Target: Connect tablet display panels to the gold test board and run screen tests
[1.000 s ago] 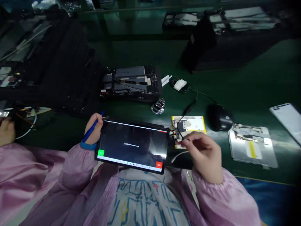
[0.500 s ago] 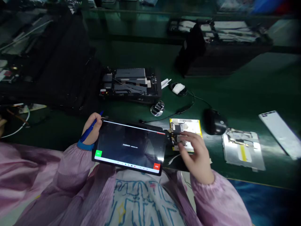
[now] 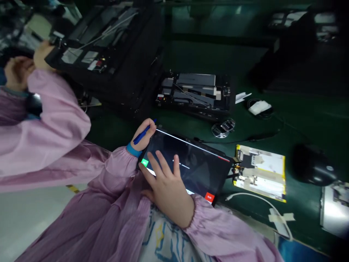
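My left hand (image 3: 143, 134) grips the upper left corner of a tablet (image 3: 203, 162). A blue pen (image 3: 142, 134) is tucked in the same hand, lying across it. The tablet's dark screen has a green button at lower left, a red one at lower right and a line of white text, partly covered. Over the left half of the screen, my right hand (image 3: 170, 191) is open with its fingers spread, one fingertip at the green button. At the tablet's right side, a short dark flex cable leads to a battery (image 3: 268, 163) with yellow edges and a small board on it.
Behind the tablet lies a stack of opened tablets (image 3: 195, 92), with a taller stack (image 3: 109, 54) at left. A co-worker's hands (image 3: 29, 65) are beside it. A round metal piece (image 3: 223, 128), a black mouse (image 3: 313, 163), a white cable (image 3: 261, 198) and coiled wire (image 3: 260, 108) lie rightward.
My right hand has moved left from the battery and board to the green button. The camera view has swung left, bringing a co-worker's arms into sight. My left hand keeps its hold.
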A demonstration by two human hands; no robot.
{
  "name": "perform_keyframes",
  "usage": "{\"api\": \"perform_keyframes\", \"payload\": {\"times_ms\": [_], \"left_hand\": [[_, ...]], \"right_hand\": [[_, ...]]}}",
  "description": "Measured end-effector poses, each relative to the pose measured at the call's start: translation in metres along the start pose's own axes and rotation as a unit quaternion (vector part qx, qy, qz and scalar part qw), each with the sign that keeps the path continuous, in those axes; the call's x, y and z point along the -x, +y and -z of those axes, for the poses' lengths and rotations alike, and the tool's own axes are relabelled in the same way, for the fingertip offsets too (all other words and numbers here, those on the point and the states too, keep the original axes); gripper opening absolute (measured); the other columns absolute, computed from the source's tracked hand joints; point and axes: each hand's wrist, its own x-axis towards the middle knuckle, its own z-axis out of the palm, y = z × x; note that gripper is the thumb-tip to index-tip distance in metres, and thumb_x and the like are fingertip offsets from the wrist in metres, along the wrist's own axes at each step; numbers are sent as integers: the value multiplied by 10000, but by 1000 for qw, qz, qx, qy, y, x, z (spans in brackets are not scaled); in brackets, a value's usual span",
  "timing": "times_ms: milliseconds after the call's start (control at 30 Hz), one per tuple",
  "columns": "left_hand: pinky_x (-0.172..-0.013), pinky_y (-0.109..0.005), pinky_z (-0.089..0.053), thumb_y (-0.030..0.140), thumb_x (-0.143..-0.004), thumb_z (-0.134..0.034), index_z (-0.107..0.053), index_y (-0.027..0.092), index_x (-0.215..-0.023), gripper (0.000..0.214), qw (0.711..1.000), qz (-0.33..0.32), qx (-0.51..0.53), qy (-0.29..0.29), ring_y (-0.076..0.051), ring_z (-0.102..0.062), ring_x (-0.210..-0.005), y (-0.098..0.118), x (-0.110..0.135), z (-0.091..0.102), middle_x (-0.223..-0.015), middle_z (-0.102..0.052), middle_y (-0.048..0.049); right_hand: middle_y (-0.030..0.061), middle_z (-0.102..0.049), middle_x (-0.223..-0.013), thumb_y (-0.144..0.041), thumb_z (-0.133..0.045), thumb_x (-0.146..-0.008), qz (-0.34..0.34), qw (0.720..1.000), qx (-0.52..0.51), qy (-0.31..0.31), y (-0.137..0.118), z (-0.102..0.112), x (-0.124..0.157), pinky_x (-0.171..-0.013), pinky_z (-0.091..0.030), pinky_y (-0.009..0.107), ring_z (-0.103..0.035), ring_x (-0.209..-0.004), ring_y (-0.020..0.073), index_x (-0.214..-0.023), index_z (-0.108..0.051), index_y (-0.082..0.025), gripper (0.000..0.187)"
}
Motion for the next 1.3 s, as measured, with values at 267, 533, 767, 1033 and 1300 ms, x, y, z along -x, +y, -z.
{"api": "perform_keyframes", "payload": {"times_ms": [267, 533, 767, 1033, 1300], "left_hand": [[-603, -265, -351, 577, -871, -471, -420, 201, -730, 405, 1000, -12, 20, -8, -120, -374, -597, -1, 0, 0, -662, -373, 31], [-613, -272, -367, 578, -875, -462, -431, 203, -721, 407, 1000, -9, 7, 7, -127, -396, -613, -4, -1, 0, -671, -398, 23], [-623, -282, -372, 582, -871, -464, -428, 203, -720, 410, 1000, -4, 4, 6, -131, -400, -619, -4, -2, 0, -672, -399, 23], [-582, -268, -354, 568, -878, -468, -425, 200, -712, 405, 1000, 2, 7, 5, -124, -379, -589, -2, -3, 0, -640, -377, 28], [-508, -253, -323, 576, -856, -496, -438, 197, -707, 411, 999, 44, 8, 20, -117, -370, -549, -1, -2, 4, -607, -400, 26]], "right_hand": [[158, -387, -1448, -404, -596, -847, -123, 988, 61, 69, 31, 16, 59, -1057, -136, 728, -238, -1385, 407, -1354, -466, -235, 550], [134, -470, -1376, -378, -614, -843, -148, 978, 91, 113, 44, 6, 92, -1064, -156, 712, -284, -1368, 387, -1216, -578, -263, 392], [83, -512, -1341, -347, -637, -836, -112, 983, 88, 115, 51, 1, 104, -1077, -119, 705, -268, -1380, 359, -1152, -617, -327, 318], [114, -460, -1364, -540, -608, -815, -108, 980, 26, 165, 70, 14, 108, -1096, -103, 687, -241, -1391, 385, -1304, -476, -301, 560], [160, -470, -1354, -451, -394, -919, -249, 911, -94, 316, 157, 25, 112, -1054, -291, 611, -405, -1296, 348, -1411, -374, -200, 552]]}}
